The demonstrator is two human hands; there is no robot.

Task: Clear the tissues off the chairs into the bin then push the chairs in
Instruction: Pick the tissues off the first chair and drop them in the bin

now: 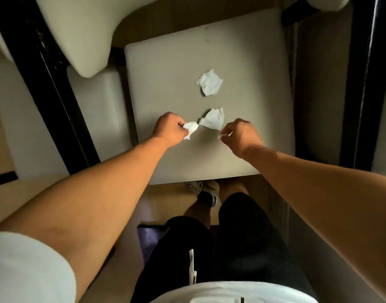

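Observation:
I look straight down on a pale square chair seat (242, 62). My left hand (169, 129) is closed around a crumpled white tissue (191, 129) just above the seat's near left part. My right hand (242, 136) is closed too, with a small bit of white tissue (225, 134) poking out between its fingers. A second crumpled tissue (214, 119) lies on the seat between my hands, close to both. A third tissue (210, 82) lies farther back near the seat's middle. No bin is clearly visible.
Another cream chair (83, 36) stands at the upper left beside a black table leg (48, 84). A second black leg (360, 84) runs down the right. My legs in black shorts (231, 237) and a shoe (207, 193) are below the seat's near edge.

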